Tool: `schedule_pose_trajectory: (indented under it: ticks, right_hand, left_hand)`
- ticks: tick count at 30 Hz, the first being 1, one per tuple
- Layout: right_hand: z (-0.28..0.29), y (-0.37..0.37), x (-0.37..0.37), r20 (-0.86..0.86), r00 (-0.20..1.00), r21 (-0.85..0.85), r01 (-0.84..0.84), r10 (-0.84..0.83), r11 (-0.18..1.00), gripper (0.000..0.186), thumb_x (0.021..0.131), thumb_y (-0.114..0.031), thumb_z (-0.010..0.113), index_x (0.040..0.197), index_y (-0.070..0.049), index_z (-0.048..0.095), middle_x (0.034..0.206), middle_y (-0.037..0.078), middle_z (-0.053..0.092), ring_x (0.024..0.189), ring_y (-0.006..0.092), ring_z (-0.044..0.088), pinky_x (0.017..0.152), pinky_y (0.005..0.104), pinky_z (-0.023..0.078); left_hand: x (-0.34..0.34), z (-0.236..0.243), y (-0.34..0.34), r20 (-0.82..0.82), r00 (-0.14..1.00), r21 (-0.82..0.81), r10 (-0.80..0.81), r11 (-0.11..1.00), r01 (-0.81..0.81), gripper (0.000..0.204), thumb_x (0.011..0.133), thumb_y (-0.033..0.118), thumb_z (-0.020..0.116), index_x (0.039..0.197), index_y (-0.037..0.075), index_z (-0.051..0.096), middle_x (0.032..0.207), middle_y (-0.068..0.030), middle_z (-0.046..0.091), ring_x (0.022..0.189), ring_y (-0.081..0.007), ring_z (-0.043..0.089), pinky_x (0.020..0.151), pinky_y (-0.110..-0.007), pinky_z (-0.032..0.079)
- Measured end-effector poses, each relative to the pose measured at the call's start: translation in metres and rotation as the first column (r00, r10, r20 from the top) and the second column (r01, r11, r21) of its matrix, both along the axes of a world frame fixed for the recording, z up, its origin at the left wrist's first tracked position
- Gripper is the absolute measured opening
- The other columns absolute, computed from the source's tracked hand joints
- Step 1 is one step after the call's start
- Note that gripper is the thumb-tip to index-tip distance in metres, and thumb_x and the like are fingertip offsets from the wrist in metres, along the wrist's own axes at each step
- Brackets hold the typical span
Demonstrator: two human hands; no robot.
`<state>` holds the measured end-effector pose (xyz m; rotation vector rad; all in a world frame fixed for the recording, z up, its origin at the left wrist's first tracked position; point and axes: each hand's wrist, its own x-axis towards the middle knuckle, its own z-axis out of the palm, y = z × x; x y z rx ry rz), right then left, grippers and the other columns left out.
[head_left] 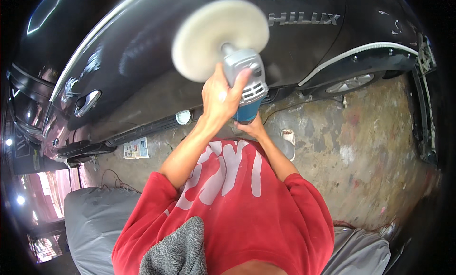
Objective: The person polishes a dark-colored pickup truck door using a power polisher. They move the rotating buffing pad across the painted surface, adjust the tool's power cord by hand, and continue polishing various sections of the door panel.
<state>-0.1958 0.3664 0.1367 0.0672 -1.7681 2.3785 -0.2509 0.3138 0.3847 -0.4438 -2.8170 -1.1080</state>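
Note:
My left hand (221, 92) grips the silver head (244, 77) of an electric polisher, with the thumb across it. My right hand (251, 125) is closed round the polisher's blue body (247, 111), lower down. The round white pad (204, 39) is blurred and lies over the door of a dark, glossy vehicle (142, 70); whether it touches the paint I cannot tell. Pale compound smears (95, 58) show on the panel near a chrome door handle (88, 103). A grey towel (173, 246) hangs over the front of my red shirt.
A step bar (140, 130) runs below the door, with a small white round object (183, 117) on it. A wheel (349, 83) sits at right. Below are stained concrete floor (361, 142), a cable (270, 114), a printed paper (136, 148) and grey covered padding (95, 218) behind me.

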Motion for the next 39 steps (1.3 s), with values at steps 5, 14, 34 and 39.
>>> schedule_pose_trajectory:
  ticks: [5, 14, 34, 39]
  right_hand:
    - [-0.003, -0.014, 0.004, 0.002, 1.0, -0.043, -0.003, 0.003, 0.999, 0.091, 0.055, -0.01, 0.076, 0.133, -0.005, 0.029, 0.118, 0.011, 0.049, 0.108, 0.021, 0.049, 0.096, 0.0342, 0.038]
    - [0.097, -0.048, -0.028, -0.123, 0.954, 0.211, -0.246, 0.275, 0.946, 0.09, 0.055, -0.01, 0.073, 0.135, -0.017, 0.033, 0.116, 0.014, 0.058, 0.108, 0.0346, 0.057, 0.091, 0.038, 0.045]
    - [0.091, 0.014, -0.009, -0.12, 0.988, -0.065, 0.089, -0.096, 0.994, 0.089, 0.055, -0.007, 0.075, 0.132, -0.003, 0.029, 0.111, 0.009, 0.054, 0.104, 0.019, 0.052, 0.093, 0.0324, 0.04]
    - [0.116, -0.024, -0.022, -0.13, 0.977, 0.117, -0.155, 0.169, 0.981, 0.091, 0.054, -0.007, 0.075, 0.135, -0.009, 0.033, 0.123, 0.012, 0.051, 0.115, 0.022, 0.05, 0.098, 0.0336, 0.038]
  left_hand:
    - [0.006, 0.002, -0.017, -0.031, 0.999, 0.101, 0.041, 0.994, -0.037, 0.053, 0.084, 0.044, 0.057, 0.113, -0.001, 0.054, 0.091, -0.0242, 0.065, 0.089, -0.0361, 0.065, 0.078, -0.042, 0.048]
    - [0.003, -0.006, -0.16, -0.135, 0.922, 0.486, 0.364, 0.835, -0.259, 0.052, 0.097, 0.043, 0.038, 0.114, -0.004, 0.054, 0.102, -0.0102, 0.061, 0.089, -0.0154, 0.059, 0.079, -0.029, 0.047]
    - [-0.012, 0.059, -0.013, -0.181, 0.983, 0.111, 0.013, 0.994, 0.007, 0.043, 0.088, 0.036, 0.057, 0.109, -0.001, 0.058, 0.091, -0.0218, 0.066, 0.085, -0.0328, 0.066, 0.077, -0.04, 0.049]
    - [-0.012, 0.031, -0.115, -0.199, 0.951, 0.321, 0.238, 0.932, -0.166, 0.045, 0.097, 0.036, 0.042, 0.115, -0.004, 0.054, 0.1, -0.0097, 0.061, 0.09, -0.0149, 0.056, 0.083, -0.031, 0.044]
